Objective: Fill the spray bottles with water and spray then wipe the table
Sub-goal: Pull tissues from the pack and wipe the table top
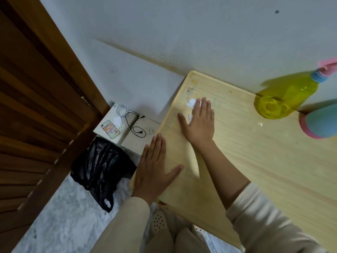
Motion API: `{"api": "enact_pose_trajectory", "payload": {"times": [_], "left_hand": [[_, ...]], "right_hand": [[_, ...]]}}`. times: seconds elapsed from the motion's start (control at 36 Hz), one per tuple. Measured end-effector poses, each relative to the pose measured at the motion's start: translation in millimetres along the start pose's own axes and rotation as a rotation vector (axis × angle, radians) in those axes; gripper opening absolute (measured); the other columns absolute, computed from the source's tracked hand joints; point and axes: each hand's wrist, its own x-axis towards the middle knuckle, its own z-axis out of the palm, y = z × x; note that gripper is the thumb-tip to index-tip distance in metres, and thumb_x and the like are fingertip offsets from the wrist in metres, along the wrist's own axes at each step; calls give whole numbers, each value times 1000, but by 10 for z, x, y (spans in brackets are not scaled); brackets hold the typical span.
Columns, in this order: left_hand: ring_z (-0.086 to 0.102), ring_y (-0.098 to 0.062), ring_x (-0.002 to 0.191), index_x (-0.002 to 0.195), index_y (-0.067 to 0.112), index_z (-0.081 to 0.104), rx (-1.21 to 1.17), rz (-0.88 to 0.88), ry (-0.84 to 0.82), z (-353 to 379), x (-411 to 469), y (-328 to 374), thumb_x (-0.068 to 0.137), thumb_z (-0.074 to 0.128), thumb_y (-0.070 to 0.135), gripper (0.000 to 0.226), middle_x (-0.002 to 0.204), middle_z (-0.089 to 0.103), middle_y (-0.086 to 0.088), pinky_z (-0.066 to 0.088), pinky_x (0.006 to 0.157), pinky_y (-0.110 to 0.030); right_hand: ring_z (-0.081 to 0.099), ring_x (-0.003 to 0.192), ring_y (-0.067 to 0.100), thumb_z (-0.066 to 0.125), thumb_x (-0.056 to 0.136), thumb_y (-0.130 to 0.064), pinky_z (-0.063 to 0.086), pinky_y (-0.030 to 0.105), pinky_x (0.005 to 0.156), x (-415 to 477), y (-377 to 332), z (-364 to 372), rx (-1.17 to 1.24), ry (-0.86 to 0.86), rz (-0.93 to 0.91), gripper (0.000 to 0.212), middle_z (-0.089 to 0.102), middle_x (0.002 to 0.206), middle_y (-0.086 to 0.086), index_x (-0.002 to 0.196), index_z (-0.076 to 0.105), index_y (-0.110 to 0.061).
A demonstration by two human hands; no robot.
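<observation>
My right hand (pixel 198 123) lies flat on the light wooden table (pixel 255 161) near its far left corner, pressing a small white tissue (pixel 191 104) whose edges stick out beyond my fingers. My left hand (pixel 155 167) rests flat on the table's left edge with fingers spread, holding nothing. At the back right stands a yellow spray bottle (pixel 284 99) with a blue collar and pink head. A blue bottle with a pink base (pixel 321 121) stands beside it, cut off by the frame edge.
Left of the table a black plastic bag (pixel 102 170) lies on the marble floor. Behind it a low white box (pixel 116 125) carries a phone, a charger and cables. A brown slatted door (pixel 36 125) fills the left side. A white wall backs the table.
</observation>
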Motion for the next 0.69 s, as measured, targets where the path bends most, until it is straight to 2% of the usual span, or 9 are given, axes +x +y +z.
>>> {"api": "enact_pose_trajectory", "payload": {"times": [0.19,0.47,0.58,0.69], "left_hand": [[14,-17,145,149,3,18,14,1,2,-1,-10,-8,86,30,70,93,157,19,-10,-1,118,-30],[12,-17,145,149,4,19,29,-3,-5,-18,-92,-22,89,19,72,91,157,21,-11,-1,117,-31],[13,-18,146,150,5,16,33,-31,0,-9,-157,-40,88,15,74,93,157,17,-10,-1,116,-32],[6,-15,146,151,7,9,53,-37,1,7,-184,-46,85,9,78,97,159,11,-7,-7,116,-30]], "right_hand": [[-5,147,20,27,94,-61,-4,34,118,5,4,-41,-26,-48,-181,80,0,160,7,151,6,-9],[8,147,21,23,97,-47,3,29,118,-136,45,-61,-6,-107,-428,64,13,159,5,149,19,-10],[19,144,27,21,96,-45,15,34,116,-215,45,-90,22,-108,-470,59,26,155,7,147,29,-16],[28,142,29,22,95,-45,23,39,114,-313,118,-100,-12,-142,-490,61,34,151,8,145,34,-13]]}}
